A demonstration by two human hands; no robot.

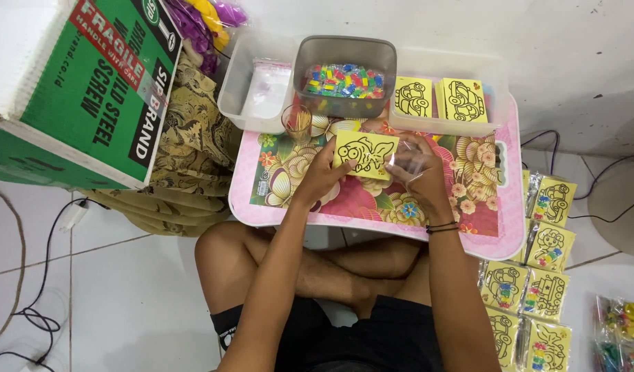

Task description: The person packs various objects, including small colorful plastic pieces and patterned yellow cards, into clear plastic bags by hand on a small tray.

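Over a pink floral lap table (496,234) bearing a grey tub of coloured bits (344,72), the left hand (324,172) pinches a yellow picture card (365,153) while the right hand (421,172) grips a clear plastic sleeve (408,162) beside it.

1. Only one view existed: a camera worn on the person's head.
2. It looked almost straight down over the crossed legs onto a low pink table (499,238).
3. It sat close enough that the forearms ran up from the bottom edge to the middle of the frame.
4. The far side, at the top, took in tubs (344,48) and a white wall.
5. The tiled floor (124,289) showed on both sides.
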